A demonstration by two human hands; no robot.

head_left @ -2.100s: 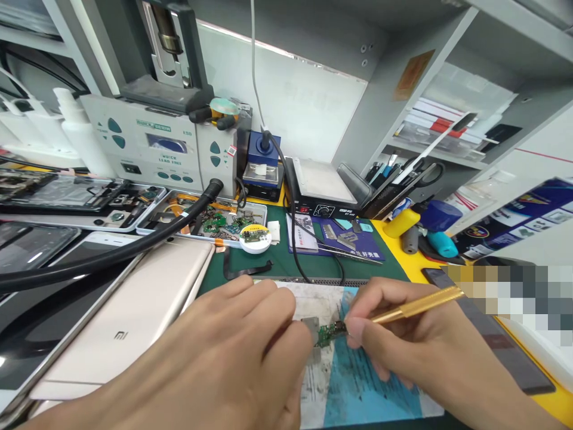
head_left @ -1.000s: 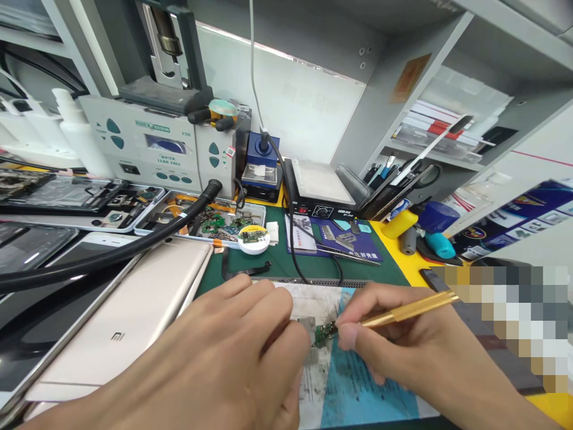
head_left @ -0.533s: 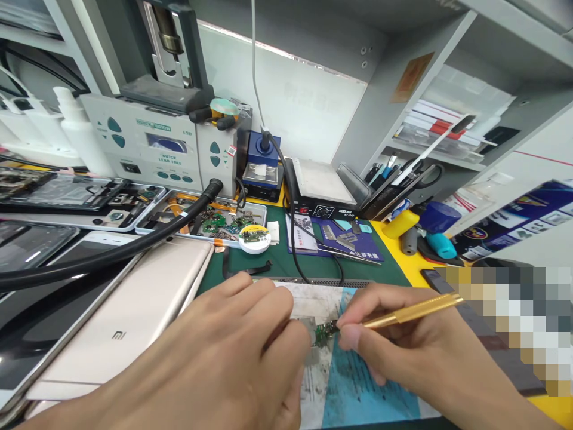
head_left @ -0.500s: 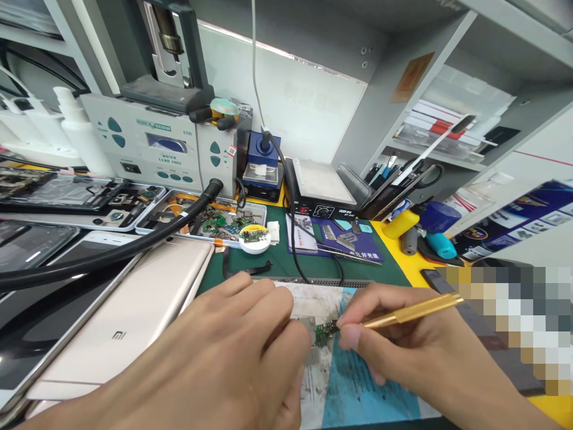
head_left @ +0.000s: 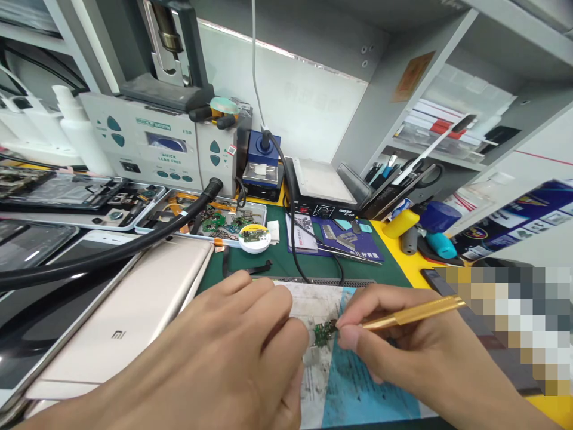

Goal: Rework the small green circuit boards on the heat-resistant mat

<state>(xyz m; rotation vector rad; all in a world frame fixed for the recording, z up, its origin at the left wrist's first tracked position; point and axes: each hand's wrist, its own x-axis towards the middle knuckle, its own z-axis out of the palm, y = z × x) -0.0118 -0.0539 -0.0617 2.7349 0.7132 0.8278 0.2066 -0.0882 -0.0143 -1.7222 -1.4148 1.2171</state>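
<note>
My right hand (head_left: 394, 343) is closed in a pen grip around a slim gold-coloured, pen-shaped tool (head_left: 416, 312). Its working tip is hidden by the fingers. Right beside those fingertips lies a small green circuit board (head_left: 324, 333), with a silvery-grey piece (head_left: 310, 355) at its left. My left hand (head_left: 250, 340) is curled, knuckles up, at the board's left side. Its fingertips, and whatever they grip, are out of sight behind the hand. Beneath the board is a stained white-and-blue sheet (head_left: 358, 388).
A black hose (head_left: 134, 249) from the grey hot-air station (head_left: 152, 143) crosses over phones (head_left: 129, 322) at left. Behind my hands are a tray of boards (head_left: 264, 212), a round white tin (head_left: 255, 240), tweezers (head_left: 353, 255) and a heating plate (head_left: 320, 182). Bottles (head_left: 403, 224) stand at right.
My left hand has shifted very slightly left, and less of the silvery-grey piece shows beside the board. My right hand stays almost still, the gold tool's rear end slightly moved.
</note>
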